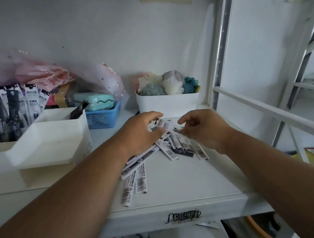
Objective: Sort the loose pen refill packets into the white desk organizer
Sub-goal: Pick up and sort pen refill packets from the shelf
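Gathering the loose packets

Both hands, left [142, 133] and right [205, 128], curl around the packets [170, 136] on the shelf [187, 183]. Stack them evenly, then lift to the organizer [45, 145].

barcodes on refill packets [139, 182], black scrawl on shelf edge [182, 216], illegible
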